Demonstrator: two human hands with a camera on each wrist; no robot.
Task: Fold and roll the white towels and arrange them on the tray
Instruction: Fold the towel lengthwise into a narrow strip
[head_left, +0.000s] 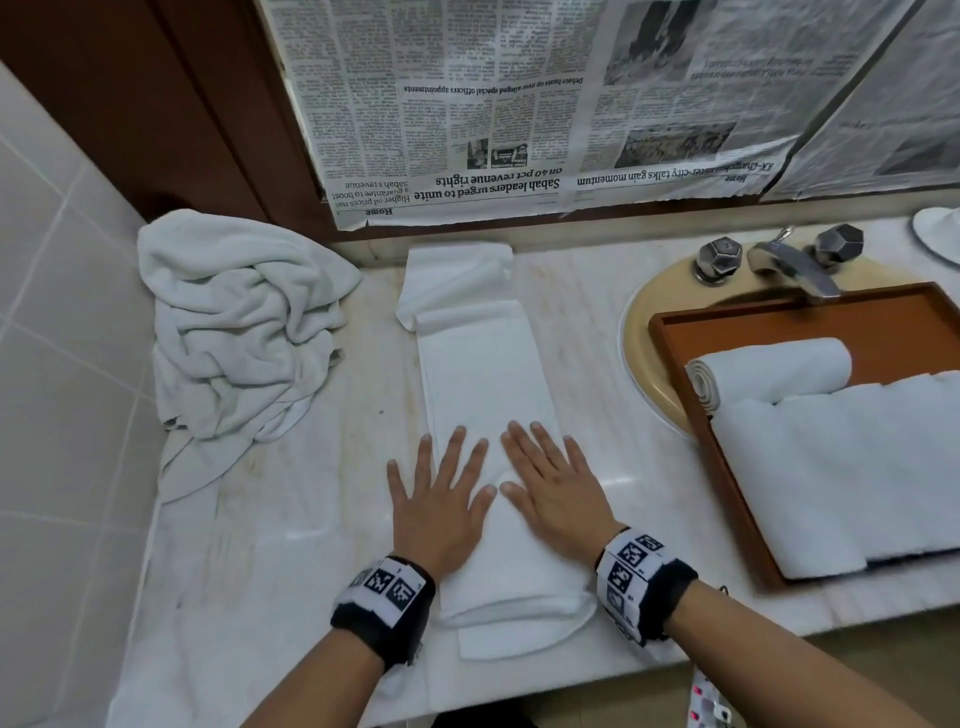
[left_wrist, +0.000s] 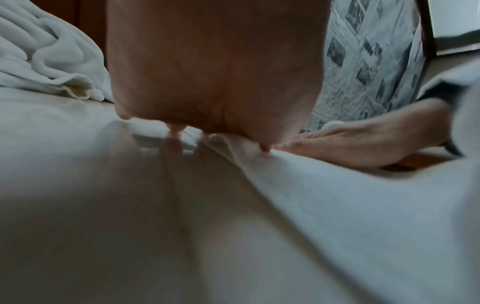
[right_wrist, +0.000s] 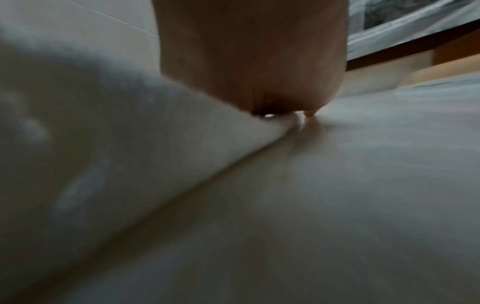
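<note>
A white towel (head_left: 485, 374) folded into a long narrow strip lies on the marble counter, running away from me. My left hand (head_left: 441, 493) and right hand (head_left: 550, 483) press flat on its near part, side by side, fingers straight and spread. In the left wrist view my left hand (left_wrist: 215, 67) rests on the folded towel (left_wrist: 337, 205); the right wrist view shows my right hand (right_wrist: 252, 61) on the towel (right_wrist: 103, 144). A brown wooden tray (head_left: 691, 332) at the right holds one rolled towel (head_left: 769, 371) and a folded one (head_left: 841, 467).
A heap of crumpled white towels (head_left: 234, 322) sits at the back left against the tiled wall. The tray lies over a beige sink (head_left: 639, 332) with a metal tap (head_left: 784, 262). Newspaper (head_left: 519, 104) covers the wall behind. The counter's front edge (head_left: 519, 691) is near my wrists.
</note>
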